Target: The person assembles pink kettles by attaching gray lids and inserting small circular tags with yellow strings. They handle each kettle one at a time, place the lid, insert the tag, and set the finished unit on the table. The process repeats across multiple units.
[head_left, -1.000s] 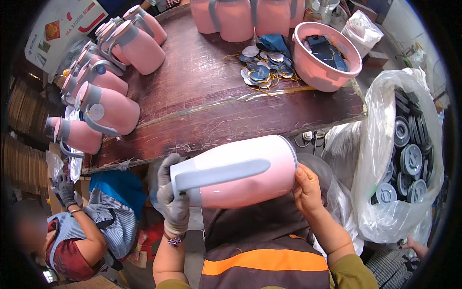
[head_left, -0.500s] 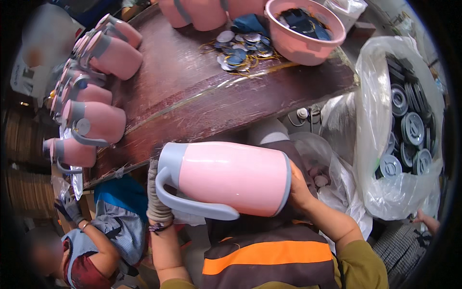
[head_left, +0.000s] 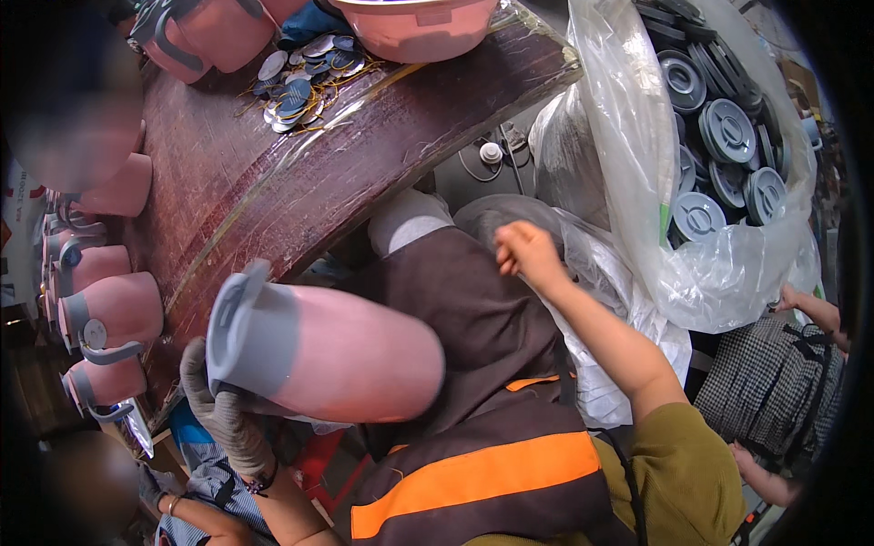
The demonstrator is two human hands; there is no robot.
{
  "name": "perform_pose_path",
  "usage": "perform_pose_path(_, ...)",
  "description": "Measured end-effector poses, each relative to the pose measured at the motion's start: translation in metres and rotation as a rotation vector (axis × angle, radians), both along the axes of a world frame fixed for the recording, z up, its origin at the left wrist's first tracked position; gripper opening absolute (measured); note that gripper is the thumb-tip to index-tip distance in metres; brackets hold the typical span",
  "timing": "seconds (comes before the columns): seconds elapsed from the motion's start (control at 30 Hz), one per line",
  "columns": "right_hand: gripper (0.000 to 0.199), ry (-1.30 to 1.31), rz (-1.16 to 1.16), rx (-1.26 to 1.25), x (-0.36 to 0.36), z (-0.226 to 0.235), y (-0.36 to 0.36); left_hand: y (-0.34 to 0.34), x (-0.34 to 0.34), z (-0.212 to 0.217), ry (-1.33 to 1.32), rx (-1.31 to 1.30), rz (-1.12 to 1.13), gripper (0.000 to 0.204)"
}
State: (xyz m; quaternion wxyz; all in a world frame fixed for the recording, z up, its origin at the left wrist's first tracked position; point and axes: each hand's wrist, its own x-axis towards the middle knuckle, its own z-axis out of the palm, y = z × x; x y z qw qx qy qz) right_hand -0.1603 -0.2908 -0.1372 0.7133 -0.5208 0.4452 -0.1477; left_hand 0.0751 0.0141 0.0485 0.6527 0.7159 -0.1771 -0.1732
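Note:
A pink vacuum jug (head_left: 350, 355) with a grey collar lies tilted on its side over my lap, its mouth end pointing left and its handle partly on the far side. My left hand (head_left: 223, 409), in a grey knitted glove, grips the jug by the collar from below. My bare right hand (head_left: 530, 255) is away from the jug, raised beyond its base over the dark apron. Its fingers are curled in and I see nothing in them. Nearest to it is a clear plastic bag (head_left: 674, 273) of round grey lids (head_left: 730, 129).
On the worn wooden table (head_left: 364, 155) are loose round tags with yellow strings (head_left: 309, 82), a pink basin (head_left: 419, 32) and several pink jugs (head_left: 114, 309) along the left edge. A co-worker's gloved hand (head_left: 155, 487) is at lower left; another person's hand (head_left: 792, 296) is at right.
My right hand has let go of the jug's base and moved up and away. The jug has turned in my left hand, its handle swinging to the far side. The view has shifted right.

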Motion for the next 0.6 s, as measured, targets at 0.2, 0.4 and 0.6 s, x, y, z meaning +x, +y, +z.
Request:
perform_pose_path(0.2,0.039,1.122,0.767,-0.528,-0.095,-0.155,-0.053,-0.032,-0.028,0.001,-0.132,0.342,-0.284,0.033)
perform_pose_path(0.4,0.073,1.332,0.606,-0.451,-0.165,-0.221,-0.027,-0.051,-0.033,0.001,-0.065,0.527,-0.32,0.024)
perform_pose_path(0.6,0.052,1.201,0.551,-0.362,-0.159,-0.216,-0.036,-0.069,-0.038,0.0,-0.039,0.524,-0.389,0.032)
